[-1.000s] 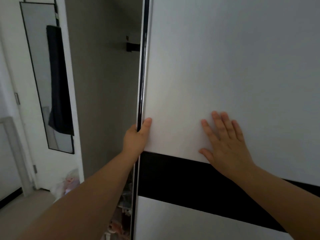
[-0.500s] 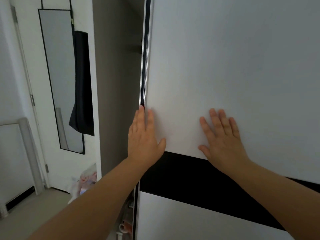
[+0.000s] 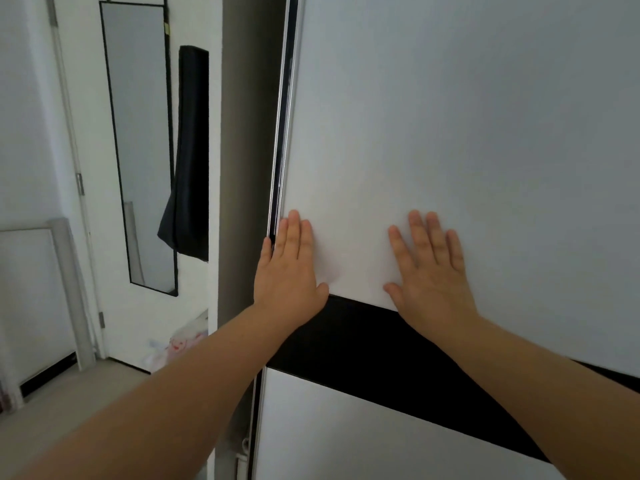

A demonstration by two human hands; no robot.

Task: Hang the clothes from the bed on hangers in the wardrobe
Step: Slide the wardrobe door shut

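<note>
The wardrobe's white sliding door (image 3: 450, 133), crossed by a black band, fills the right of the view. My left hand (image 3: 289, 268) lies flat on the door at its metal left edge, fingers straight. My right hand (image 3: 431, 268) presses flat on the white panel just above the black band. Left of the door edge only a narrow gap (image 3: 249, 168) of the wardrobe's grey inside wall shows. No clothes, bed or hangers are in sight.
A tall black-framed mirror (image 3: 138, 150) hangs on a white room door at the left. A dark garment (image 3: 188, 161) hangs beside it. A soft pink-and-white bundle (image 3: 180, 344) lies on the floor by the wardrobe corner. A grey frame (image 3: 69, 292) leans at far left.
My left hand let go of the door's edge and now lies flat on the panel. The door slid left, narrowing the gap. My right hand kept its flat press.
</note>
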